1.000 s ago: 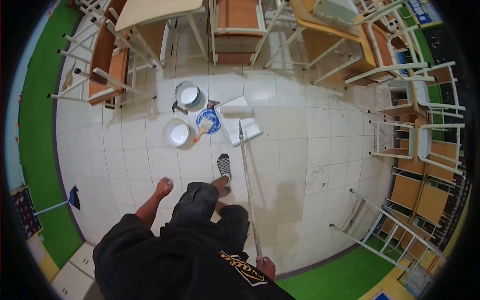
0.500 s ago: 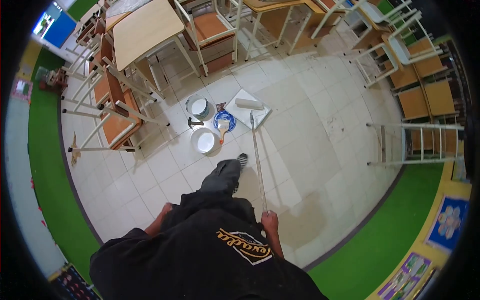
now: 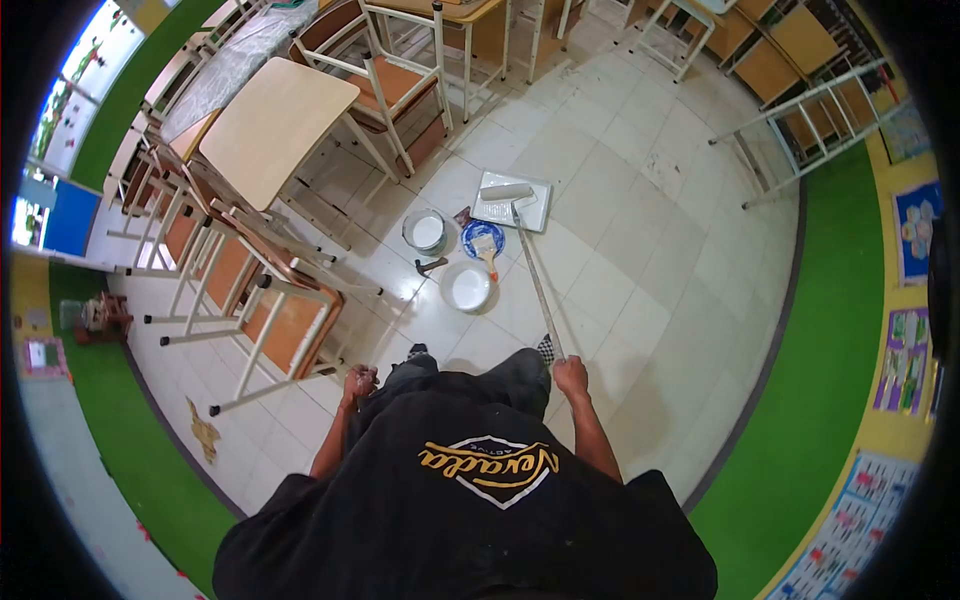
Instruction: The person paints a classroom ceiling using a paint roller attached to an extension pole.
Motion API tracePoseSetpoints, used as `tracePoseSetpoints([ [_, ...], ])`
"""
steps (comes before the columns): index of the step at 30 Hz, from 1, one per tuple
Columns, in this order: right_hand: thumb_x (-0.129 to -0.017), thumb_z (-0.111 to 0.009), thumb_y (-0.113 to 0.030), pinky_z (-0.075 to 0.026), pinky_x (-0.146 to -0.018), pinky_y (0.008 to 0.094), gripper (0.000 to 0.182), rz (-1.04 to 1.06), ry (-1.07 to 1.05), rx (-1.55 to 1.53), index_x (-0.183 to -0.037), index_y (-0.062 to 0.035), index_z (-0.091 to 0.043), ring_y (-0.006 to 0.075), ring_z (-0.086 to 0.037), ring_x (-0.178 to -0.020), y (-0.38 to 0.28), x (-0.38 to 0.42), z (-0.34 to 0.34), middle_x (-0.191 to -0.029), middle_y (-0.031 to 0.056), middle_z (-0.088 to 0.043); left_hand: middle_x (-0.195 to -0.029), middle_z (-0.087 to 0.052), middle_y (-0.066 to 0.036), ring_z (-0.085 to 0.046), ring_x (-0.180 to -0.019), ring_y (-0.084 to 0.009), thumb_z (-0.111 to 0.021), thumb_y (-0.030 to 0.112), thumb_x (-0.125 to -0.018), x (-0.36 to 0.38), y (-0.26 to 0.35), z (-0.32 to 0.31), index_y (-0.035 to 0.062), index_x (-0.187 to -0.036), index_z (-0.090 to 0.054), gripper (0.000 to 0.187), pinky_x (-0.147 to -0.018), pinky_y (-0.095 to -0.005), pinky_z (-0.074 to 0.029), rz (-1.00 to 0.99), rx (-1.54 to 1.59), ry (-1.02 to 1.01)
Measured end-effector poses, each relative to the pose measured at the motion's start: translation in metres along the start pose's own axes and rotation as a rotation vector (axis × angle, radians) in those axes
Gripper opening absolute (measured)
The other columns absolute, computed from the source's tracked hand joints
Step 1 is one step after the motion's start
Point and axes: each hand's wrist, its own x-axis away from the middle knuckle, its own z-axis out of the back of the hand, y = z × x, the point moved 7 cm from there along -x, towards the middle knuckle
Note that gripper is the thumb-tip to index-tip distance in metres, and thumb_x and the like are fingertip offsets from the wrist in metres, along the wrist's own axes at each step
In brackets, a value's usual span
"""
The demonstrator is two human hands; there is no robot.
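Note:
My right hand (image 3: 571, 375) is closed round the lower end of a long pole (image 3: 537, 280). At the pole's far end, a white paint roller (image 3: 507, 192) rests in a white tray (image 3: 538, 214) on the floor. My left hand (image 3: 361, 381) hangs beside my left leg, its fingers curled with nothing visible in them. Left of the tray are a bucket of white paint (image 3: 425, 232), a second tub of white paint (image 3: 468, 287) and a blue lid (image 3: 470, 234) with a paintbrush (image 3: 487, 250) across it. A hammer (image 3: 431, 266) lies between the two paint containers.
Chairs (image 3: 290, 325) and a wooden-topped desk (image 3: 275, 130) stand at the left. More desks and chairs line the far side. A white metal ladder (image 3: 825, 118) leans at the far right, near a green and yellow wall (image 3: 825, 300) with posters.
The view has turned, and the tray and paint containers appear nearer. My left hand shows more fully beside my leg. My legs have changed position, and my right hand still holds the pole.

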Motion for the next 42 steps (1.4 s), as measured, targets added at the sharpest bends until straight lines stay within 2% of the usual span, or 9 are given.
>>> tracePoseSetpoints([
  [3,-0.090,-0.054,-0.031,-0.052,-0.089,0.0524,0.041,-0.077,-0.009,-0.016,-0.097,0.0070,-0.068,0.0481,-0.067,-0.096,-0.038,0.052,-0.037,-0.097,0.0313,-0.069,-0.070,-0.069,-0.010,-0.066,-0.064,-0.0196,-0.068,0.031,-0.087,-0.017,-0.080,0.072,-0.0020,-0.085,-0.068,0.033,-0.059,-0.0369,-0.052,-0.456,-0.335,0.102],
  [7,-0.090,-0.054,-0.030,-0.054,-0.085,0.0512,0.042,-0.120,0.022,-0.056,-0.099,0.0084,-0.068,0.0461,-0.070,-0.092,-0.032,0.114,-0.099,-0.092,0.0305,-0.070,-0.075,-0.072,-0.014,-0.071,-0.075,-0.0229,-0.068,0.034,-0.079,-0.004,-0.169,0.160,-0.0015,-0.083,-0.073,0.036,-0.070,-0.0391,-0.055,-0.098,-0.367,0.054],
  [12,-0.090,-0.055,-0.032,-0.051,-0.093,0.0528,0.044,-0.199,0.015,-0.089,-0.108,0.0073,-0.064,0.0482,-0.066,-0.103,-0.052,0.142,-0.117,-0.104,0.0328,-0.068,-0.080,-0.074,-0.015,-0.071,-0.077,-0.0246,-0.069,0.035,-0.078,0.021,-0.213,0.210,-0.0023,-0.088,-0.075,0.039,-0.073,-0.0385,-0.056,-0.057,-0.170,0.077],
  [23,-0.083,-0.055,-0.028,-0.057,-0.073,0.0474,0.039,-0.130,0.058,-0.173,-0.097,0.0082,-0.065,0.0406,-0.072,-0.080,-0.086,0.047,-0.148,-0.085,0.0271,-0.071,-0.082,-0.071,-0.012,-0.067,-0.073,-0.0175,-0.069,0.029,-0.091,0.019,-0.134,0.206,-0.0051,-0.101,-0.065,0.036,-0.068,-0.0321,-0.055,-0.120,0.189,-0.050],
  [31,-0.084,-0.054,-0.026,-0.057,-0.074,0.0473,0.042,-0.157,0.075,-0.081,-0.102,0.0104,-0.061,0.0413,-0.072,-0.081,-0.042,0.120,-0.146,-0.087,0.0289,-0.070,-0.082,-0.073,-0.014,-0.071,-0.078,-0.0213,-0.069,0.036,-0.088,0.015,-0.214,0.204,-0.0030,-0.098,-0.070,0.040,-0.072,-0.0368,-0.055,-0.159,-0.332,0.153],
  [32,-0.084,-0.054,-0.024,-0.056,-0.062,0.0462,0.035,-0.086,0.169,-0.042,-0.090,0.0092,-0.062,0.0366,-0.070,-0.067,-0.043,0.126,-0.141,-0.076,0.0252,-0.069,-0.082,-0.073,-0.014,-0.071,-0.078,-0.0212,-0.069,0.035,-0.088,0.014,-0.221,0.201,-0.0029,-0.097,-0.070,0.039,-0.071,-0.0367,-0.055,-0.176,-0.354,0.136],
  [35,-0.084,-0.054,-0.028,-0.055,-0.085,0.0508,0.041,-0.185,-0.013,-0.200,-0.100,0.0081,-0.066,0.0461,-0.070,-0.092,-0.020,0.088,-0.166,-0.097,0.0324,-0.070,-0.081,-0.073,-0.014,-0.071,-0.078,-0.0209,-0.069,0.035,-0.089,0.007,-0.221,0.193,-0.0027,-0.097,-0.070,0.039,-0.071,-0.0362,-0.055,-0.253,-0.393,0.074],
  [36,-0.083,-0.054,-0.024,-0.057,-0.069,0.0475,0.035,-0.197,-0.058,-0.280,-0.087,0.0086,-0.067,0.0392,-0.071,-0.069,-0.045,0.096,-0.150,-0.078,0.0264,-0.070,-0.081,-0.073,-0.014,-0.071,-0.077,-0.0209,-0.069,0.035,-0.089,0.004,-0.218,0.189,-0.0027,-0.097,-0.070,0.038,-0.071,-0.0360,-0.055,-0.287,-0.398,0.052],
  [42,-0.084,-0.052,-0.015,-0.042,-0.041,0.0383,0.029,-0.093,-0.015,-0.450,-0.063,0.0043,-0.059,0.0225,-0.056,-0.044,-0.106,0.067,-0.117,-0.054,0.0124,-0.058,-0.081,-0.072,-0.013,-0.070,-0.075,-0.0191,-0.069,0.032,-0.092,-0.018,-0.181,0.186,-0.0019,-0.093,-0.068,0.034,-0.067,-0.0338,-0.055,-0.212,0.056,-0.068],
])
